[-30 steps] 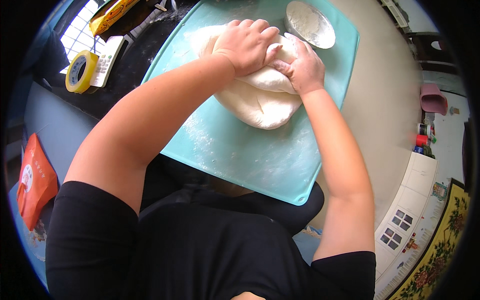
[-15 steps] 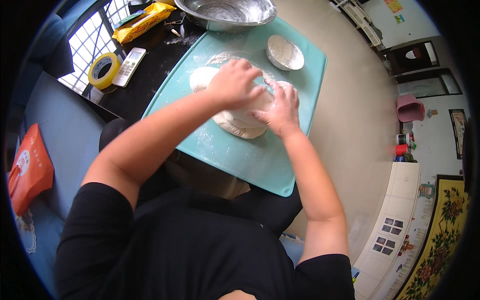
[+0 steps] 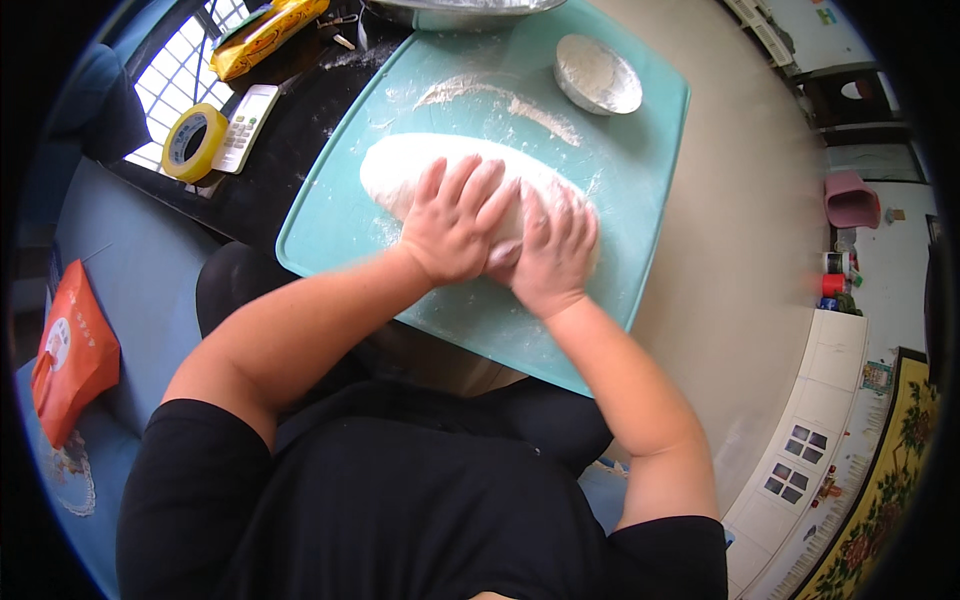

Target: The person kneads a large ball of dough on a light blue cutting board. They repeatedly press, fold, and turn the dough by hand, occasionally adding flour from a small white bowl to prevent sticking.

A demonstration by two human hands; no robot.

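Note:
A long, floury white loaf of dough (image 3: 400,172) lies across the turquoise board (image 3: 480,335). My left hand (image 3: 455,220) presses flat on its middle, fingers spread and pointing away from me. Beside it my right hand (image 3: 553,245) lies on the dough's right part, its fingers stretched out over the top. The two thumbs come close together at the dough's near side. Under my palms the dough is hidden. Behind it, a streak of loose flour (image 3: 500,97) curves over the board.
A small metal bowl of flour (image 3: 597,76) stands at the board's far right, and a large metal basin (image 3: 465,12) at its far edge. On the black table left are yellow tape (image 3: 195,142), a white remote control (image 3: 246,128) and a yellow packet (image 3: 265,38).
Both hands have come nearer to me and flattened onto the dough. The dough, bunched and folded before, now lies as one smooth long piece. The view has shifted slightly.

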